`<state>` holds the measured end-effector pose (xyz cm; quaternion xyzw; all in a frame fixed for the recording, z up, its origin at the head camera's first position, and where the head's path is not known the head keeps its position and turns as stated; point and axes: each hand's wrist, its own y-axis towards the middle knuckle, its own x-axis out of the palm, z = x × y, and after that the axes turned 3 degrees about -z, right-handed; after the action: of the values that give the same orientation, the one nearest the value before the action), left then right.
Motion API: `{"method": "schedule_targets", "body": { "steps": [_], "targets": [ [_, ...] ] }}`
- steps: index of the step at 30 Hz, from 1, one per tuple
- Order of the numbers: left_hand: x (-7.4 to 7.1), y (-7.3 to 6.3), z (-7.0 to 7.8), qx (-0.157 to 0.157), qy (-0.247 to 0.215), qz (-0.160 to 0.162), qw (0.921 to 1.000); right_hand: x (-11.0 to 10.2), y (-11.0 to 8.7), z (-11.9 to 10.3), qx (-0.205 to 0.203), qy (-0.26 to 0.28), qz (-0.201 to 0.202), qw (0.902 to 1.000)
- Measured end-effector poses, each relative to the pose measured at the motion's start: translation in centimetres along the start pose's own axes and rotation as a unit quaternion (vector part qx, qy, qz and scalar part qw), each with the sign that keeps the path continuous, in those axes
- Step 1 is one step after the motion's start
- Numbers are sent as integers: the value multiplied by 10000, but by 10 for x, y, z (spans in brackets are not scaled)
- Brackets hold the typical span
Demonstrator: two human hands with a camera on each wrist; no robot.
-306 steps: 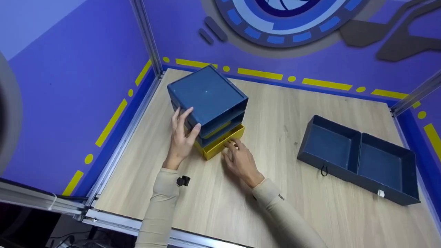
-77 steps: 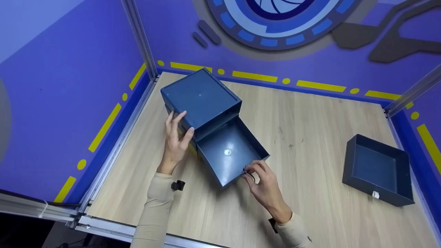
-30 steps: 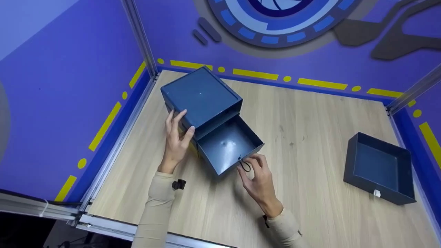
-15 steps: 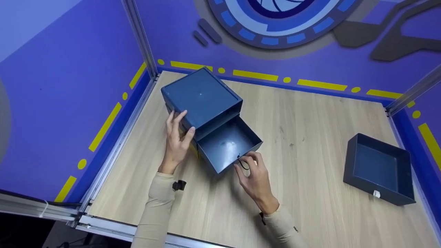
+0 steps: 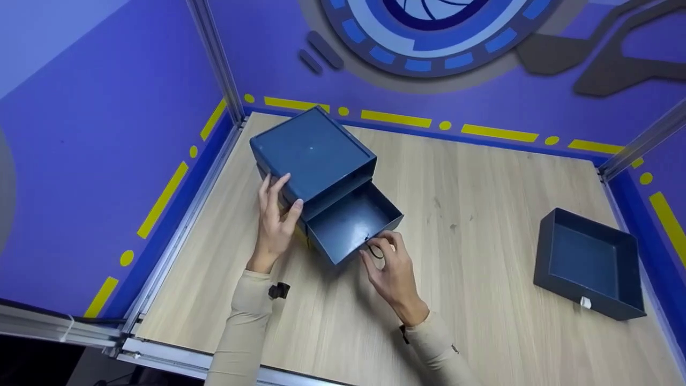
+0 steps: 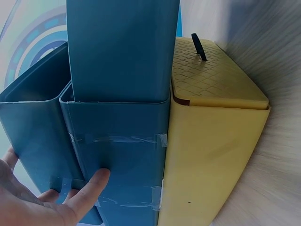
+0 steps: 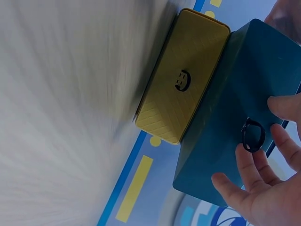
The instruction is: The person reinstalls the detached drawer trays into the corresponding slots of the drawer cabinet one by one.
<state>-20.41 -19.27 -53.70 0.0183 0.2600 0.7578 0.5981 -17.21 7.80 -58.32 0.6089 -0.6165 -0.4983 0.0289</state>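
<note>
A stack of drawer units stands at the left of the table, its blue top unit (image 5: 313,153) with a vacant slot. From the middle unit a blue drawer (image 5: 351,220) sticks partly out, a black loop pull (image 7: 254,135) on its front. My left hand (image 5: 274,228) rests against the stack's left side, fingers spread. My right hand (image 5: 394,271) is at the drawer's front, its fingertips on the panel around the loop, which hangs free. Below, the yellow bottom drawer (image 7: 183,75) sits flush in its yellow unit (image 6: 214,155).
A second blue drawer (image 5: 587,262) with a white tab (image 5: 586,303) lies at the right of the wooden table (image 5: 455,230). Blue-purple walls (image 5: 144,80) stand behind and at the left. A metal rail (image 5: 177,356) runs along the front edge.
Earlier, the yellow drawer was partly out and two blue drawers lay at right. One of those now sits in the middle unit and has slid further inward under my right hand. My left hand stays put.
</note>
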Motion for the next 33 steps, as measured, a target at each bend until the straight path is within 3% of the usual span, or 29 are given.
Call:
{"method": "schedule_targets", "body": {
  "steps": [23,33],
  "targets": [
    [-2,1,2,-51,53,-35,10000,26,20,2,313,177,-64,9993],
    [-2,0,3,76,141,17,9999,36,27,0,405,318,-126,9986]
  ]
}}
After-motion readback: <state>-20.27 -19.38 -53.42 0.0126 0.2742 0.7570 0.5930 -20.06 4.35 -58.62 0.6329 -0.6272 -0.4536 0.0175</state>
